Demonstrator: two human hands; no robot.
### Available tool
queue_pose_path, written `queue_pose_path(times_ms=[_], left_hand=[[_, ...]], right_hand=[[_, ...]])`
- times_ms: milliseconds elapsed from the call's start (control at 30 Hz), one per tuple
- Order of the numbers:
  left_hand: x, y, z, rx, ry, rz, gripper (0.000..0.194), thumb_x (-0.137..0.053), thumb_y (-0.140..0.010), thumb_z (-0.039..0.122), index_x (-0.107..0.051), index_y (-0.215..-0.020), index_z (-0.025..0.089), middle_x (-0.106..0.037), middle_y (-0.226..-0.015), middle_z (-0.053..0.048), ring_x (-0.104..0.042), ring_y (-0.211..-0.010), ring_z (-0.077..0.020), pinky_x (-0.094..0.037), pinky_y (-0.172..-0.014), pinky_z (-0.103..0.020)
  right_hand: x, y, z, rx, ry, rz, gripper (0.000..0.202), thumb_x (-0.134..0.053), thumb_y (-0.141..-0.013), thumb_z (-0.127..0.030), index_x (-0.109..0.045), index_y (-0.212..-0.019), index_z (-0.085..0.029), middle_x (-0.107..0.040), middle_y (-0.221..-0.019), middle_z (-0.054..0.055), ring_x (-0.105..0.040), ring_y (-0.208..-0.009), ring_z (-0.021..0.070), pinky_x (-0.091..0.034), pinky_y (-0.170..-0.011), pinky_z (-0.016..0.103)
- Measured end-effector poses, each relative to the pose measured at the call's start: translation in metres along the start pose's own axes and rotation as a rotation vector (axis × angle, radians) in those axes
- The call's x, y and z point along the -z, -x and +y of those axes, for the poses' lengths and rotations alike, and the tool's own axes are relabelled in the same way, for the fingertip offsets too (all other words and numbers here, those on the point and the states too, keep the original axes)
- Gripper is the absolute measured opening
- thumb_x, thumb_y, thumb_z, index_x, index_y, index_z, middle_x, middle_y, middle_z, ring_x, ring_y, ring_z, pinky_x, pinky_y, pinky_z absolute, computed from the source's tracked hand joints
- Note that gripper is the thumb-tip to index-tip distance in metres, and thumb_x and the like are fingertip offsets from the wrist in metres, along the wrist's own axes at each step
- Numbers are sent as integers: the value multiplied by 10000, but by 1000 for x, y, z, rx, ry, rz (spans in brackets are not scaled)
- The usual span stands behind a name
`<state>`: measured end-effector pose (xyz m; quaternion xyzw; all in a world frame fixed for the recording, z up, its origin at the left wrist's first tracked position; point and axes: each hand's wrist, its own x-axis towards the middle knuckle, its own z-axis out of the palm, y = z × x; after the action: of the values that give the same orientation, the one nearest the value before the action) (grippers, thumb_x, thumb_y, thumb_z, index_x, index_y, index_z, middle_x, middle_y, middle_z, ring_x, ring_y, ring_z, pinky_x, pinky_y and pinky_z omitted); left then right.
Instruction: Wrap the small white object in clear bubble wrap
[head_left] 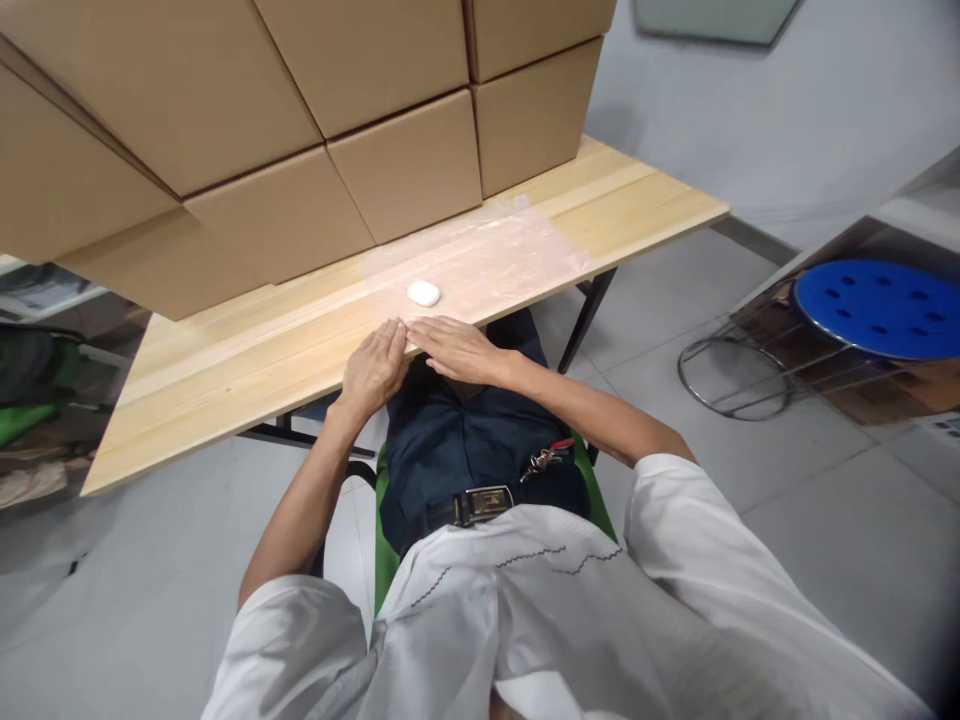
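Note:
My left hand (377, 368) rests on the front edge of the wooden table (225, 385), its fingers lying flat. Beside it my right hand (456, 348) lies across the same edge with its fingers stretched out, their tips touching or nearly touching the left fingers. Neither hand holds anything that I can see. Just beyond the fingertips sits a small white rounded object (424, 293), like an earphone case, apart from both hands. It lies on a thin, clear, pinkish plastic sheet (502, 255) spread over the tabletop.
Stacked cardboard boxes (405, 165) form a wall along the table's back. At the right stand a blue round stool (885, 308) and a metal ring (735, 378) near the floor. A green chair (386, 540) is under me. Dark table legs (586, 318) reach the tiled floor.

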<state>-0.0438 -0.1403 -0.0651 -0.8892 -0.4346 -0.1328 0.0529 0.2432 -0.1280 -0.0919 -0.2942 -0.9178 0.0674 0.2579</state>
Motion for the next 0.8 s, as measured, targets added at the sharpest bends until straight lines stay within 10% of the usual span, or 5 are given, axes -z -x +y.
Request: queue_pose_path(times_ms=[800], left_hand=[[8,1,18,78,61,-52,718,-513,-1269,379,-621,-1916,89,-574,-2001,-357,-513,-1951,-504,-440,-1591,-825]], right_hand=[[109,128,68,-530,247,67,852,-585,-1158,-256,-537,-1988,-69,-564,-2030,283,-500,-1927,519,-412,-1580,828]])
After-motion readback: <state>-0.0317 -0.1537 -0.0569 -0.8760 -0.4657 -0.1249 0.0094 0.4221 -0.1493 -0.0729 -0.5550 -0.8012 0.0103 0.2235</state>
